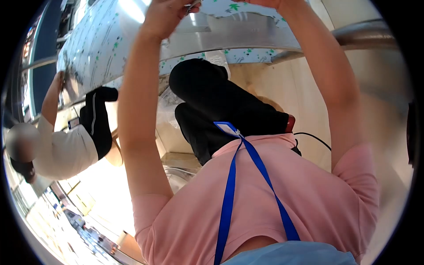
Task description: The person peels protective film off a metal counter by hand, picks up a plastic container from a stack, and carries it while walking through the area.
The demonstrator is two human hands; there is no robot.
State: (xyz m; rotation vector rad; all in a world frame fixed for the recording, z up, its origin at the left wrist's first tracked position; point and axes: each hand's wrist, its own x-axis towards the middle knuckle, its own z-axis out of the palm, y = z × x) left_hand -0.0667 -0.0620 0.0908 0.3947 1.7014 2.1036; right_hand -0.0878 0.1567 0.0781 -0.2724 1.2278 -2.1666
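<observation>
My left hand (165, 17) is at the top edge of the view, over the worktop (104, 48). Its fingers are closed on a small shiny metal tool (192, 6), partly cut off, so its kind does not show. Of my right hand (267, 2), only the lower part shows at the top edge, above the same worktop. Its fingers are mostly out of view, and whatever they hold is hidden. Between the two hands lies the bare metal front strip (229, 33) of the worktop, beside film printed with green leaves.
A co-worker (70, 150) sits at the left with a hand on the same worktop. A metal rail (366, 36) runs at the right. My knees (198, 84) are beneath the worktop's edge, and a badge (226, 128) hangs on a blue lanyard over my lap.
</observation>
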